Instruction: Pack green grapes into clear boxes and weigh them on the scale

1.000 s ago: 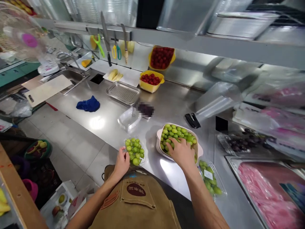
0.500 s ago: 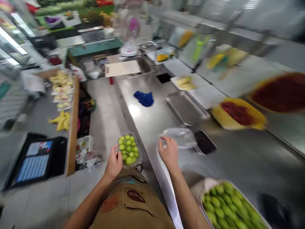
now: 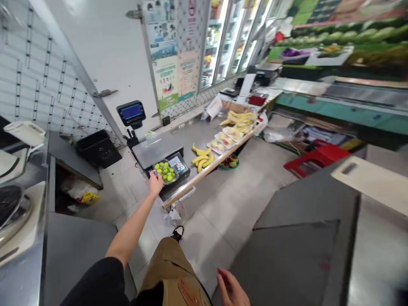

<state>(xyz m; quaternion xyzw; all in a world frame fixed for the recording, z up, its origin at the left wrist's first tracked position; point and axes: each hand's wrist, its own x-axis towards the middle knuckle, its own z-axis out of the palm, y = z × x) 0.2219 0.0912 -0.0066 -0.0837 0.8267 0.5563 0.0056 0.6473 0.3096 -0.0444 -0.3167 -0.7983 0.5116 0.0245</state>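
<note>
My left hand (image 3: 156, 183) is stretched forward and grips the edge of a clear plastic tray of small green fruit (image 3: 165, 172). The tray sits at the edge of a black-framed case with a printed blue and white sheet (image 3: 180, 165), just in front of a steel scale platform (image 3: 156, 148). At the bottom of the view, my right hand (image 3: 231, 287) hangs beside my tan apron (image 3: 168, 265), holding nothing, its fingers apart and slightly blurred.
A scale display (image 3: 131, 113) stands behind the platform. Loose bananas (image 3: 201, 157) and packed fruit trays (image 3: 225, 142) lie along a wooden-edged counter (image 3: 213, 165). A dark grey counter corner (image 3: 296, 238) fills the lower right, with a cutting board (image 3: 372, 182) on it. A red stool (image 3: 317, 159) stands farther right.
The view has swung away from the steel worktop toward the scale. My left hand has carried the fruit tray forward onto the black case. My right hand has left the clear lid and dropped low.
</note>
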